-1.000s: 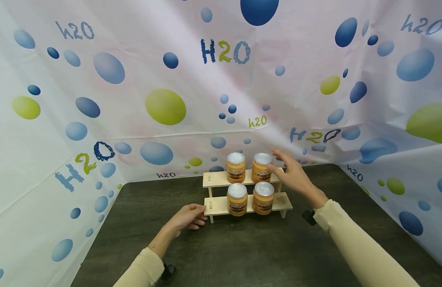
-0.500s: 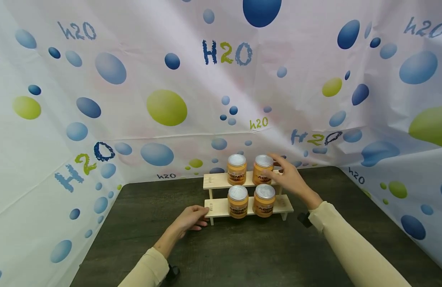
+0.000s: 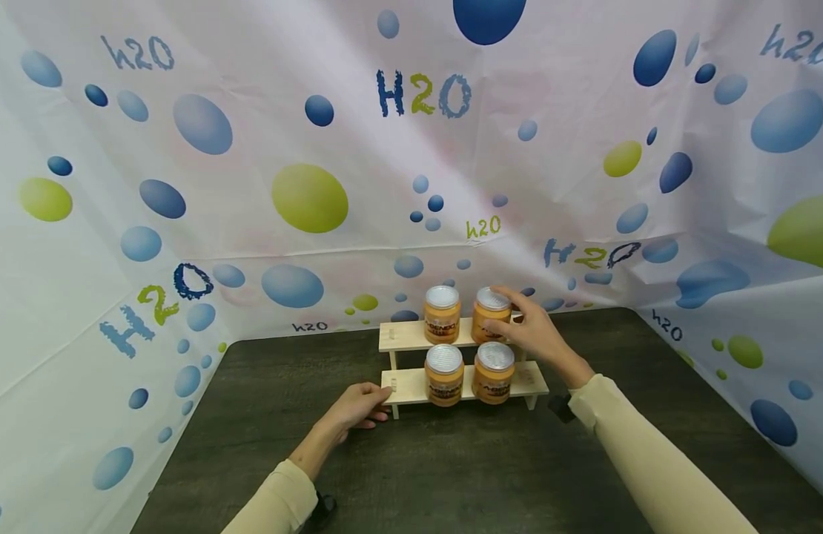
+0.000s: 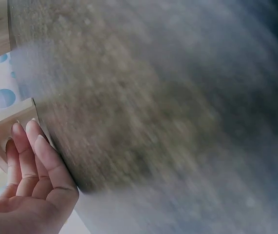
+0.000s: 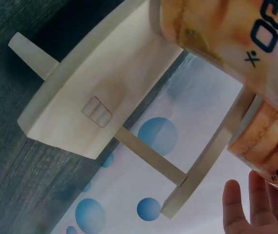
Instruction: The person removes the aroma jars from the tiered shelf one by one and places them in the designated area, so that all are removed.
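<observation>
Hands at the rack: right hand (image 3: 528,330) has closed in on the top right jar (image 3: 489,314).

A second ago this hand hovered open beside the jar; now its thumb and fingers curl round the jar, which stands on the upper shelf, so I judge a grasp is just made and lifting is not begun. Left hand (image 3: 355,406) stays with straight fingers (image 4: 37,146) pressing the left end of the rack (image 3: 403,385), steadying it.
</observation>
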A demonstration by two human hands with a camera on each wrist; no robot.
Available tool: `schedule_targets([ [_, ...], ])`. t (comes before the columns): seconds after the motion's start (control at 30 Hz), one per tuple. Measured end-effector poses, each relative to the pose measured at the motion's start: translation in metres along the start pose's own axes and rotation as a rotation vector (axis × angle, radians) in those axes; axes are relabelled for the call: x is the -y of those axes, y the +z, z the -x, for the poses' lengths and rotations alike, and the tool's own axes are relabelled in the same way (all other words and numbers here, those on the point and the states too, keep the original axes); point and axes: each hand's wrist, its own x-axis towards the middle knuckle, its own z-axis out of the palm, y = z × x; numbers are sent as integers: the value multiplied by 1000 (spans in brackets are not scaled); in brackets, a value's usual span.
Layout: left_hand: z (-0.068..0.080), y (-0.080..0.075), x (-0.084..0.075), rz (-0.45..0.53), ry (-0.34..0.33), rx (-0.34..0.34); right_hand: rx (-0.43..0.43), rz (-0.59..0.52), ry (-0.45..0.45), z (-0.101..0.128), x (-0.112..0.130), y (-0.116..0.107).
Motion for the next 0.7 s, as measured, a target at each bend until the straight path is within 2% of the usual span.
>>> schedule_targets([
  [0.3,3,3,-3,-17,3,2,-10,-36,16,0,-6,3],
  [0.7,1,2,0,-11,-1,5,-39,-39,-18,1,-5,8],
])
